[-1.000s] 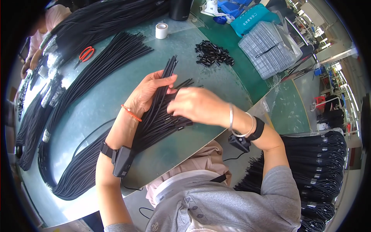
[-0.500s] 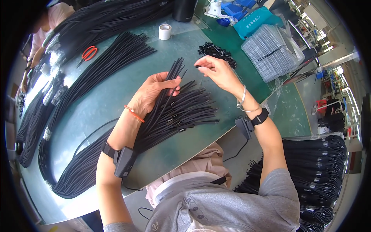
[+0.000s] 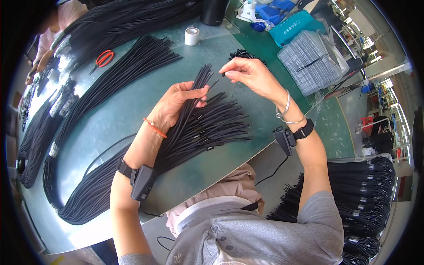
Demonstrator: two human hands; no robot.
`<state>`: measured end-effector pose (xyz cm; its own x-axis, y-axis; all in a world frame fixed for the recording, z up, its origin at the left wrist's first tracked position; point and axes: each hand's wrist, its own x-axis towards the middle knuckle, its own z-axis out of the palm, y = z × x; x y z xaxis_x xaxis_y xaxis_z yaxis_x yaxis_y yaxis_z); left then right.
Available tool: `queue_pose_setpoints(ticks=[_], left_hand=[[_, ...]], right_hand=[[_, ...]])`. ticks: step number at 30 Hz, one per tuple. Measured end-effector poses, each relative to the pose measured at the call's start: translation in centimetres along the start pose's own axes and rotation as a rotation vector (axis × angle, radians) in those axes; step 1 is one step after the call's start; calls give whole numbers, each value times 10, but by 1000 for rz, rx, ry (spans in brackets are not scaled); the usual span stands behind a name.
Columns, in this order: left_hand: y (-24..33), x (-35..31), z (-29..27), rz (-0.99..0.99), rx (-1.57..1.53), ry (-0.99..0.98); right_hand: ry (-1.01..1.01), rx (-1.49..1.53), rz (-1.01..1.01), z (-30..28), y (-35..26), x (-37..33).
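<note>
My left hand (image 3: 177, 100) is closed around several thin black cables (image 3: 202, 77), their ends standing up past the thumb. One cable end leans out to the right, apart from the others. Across from it, my right hand (image 3: 256, 78) pinches a small black sleeve-like piece (image 3: 223, 74) between thumb and fingertips, a short gap from that cable end. Behind the right hand lies a pile of small black pieces (image 3: 240, 54), partly hidden by it. Under my left hand a wide bundle of black cables (image 3: 223, 120) fans out over the table; some carry short black sleeves near their ends.
On the green table (image 3: 145, 84) are another cable bundle (image 3: 132, 57), red-handled scissors (image 3: 104, 58) and a white tape roll (image 3: 191, 36). Stacked clear plastic trays (image 3: 304, 62) and a teal bag (image 3: 295, 27) stand far right. More cables (image 3: 353, 194) hang at right. A person (image 3: 66, 17) works far left.
My right hand has shifted slightly left and up with the small piece, nearer the cable ends, covering more of the pile. The left hand keeps its hold, almost still.
</note>
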<state>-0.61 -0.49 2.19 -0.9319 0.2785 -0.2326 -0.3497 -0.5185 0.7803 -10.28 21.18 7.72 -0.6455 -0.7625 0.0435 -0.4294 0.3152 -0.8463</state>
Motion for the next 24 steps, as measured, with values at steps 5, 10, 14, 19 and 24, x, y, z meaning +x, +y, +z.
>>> queue_pose_setpoints(ticks=[5,10,14,19,24], left_hand=[[-1,0,-1,-12,32,10],[-1,2,1,-31,67,26],[-3,2,-1,-16,15,11],[-4,6,-8,-7,-44,2],[1,0,-1,-16,-76,-11]], right_hand=[[-35,26,-43,8,-3,1],[-8,-281,-164,4,-18,-2],[-57,-477,-329,35,-31,-15],[-134,-588,-512,63,-40,-36],[284,-664,-173,5,22,-9]])
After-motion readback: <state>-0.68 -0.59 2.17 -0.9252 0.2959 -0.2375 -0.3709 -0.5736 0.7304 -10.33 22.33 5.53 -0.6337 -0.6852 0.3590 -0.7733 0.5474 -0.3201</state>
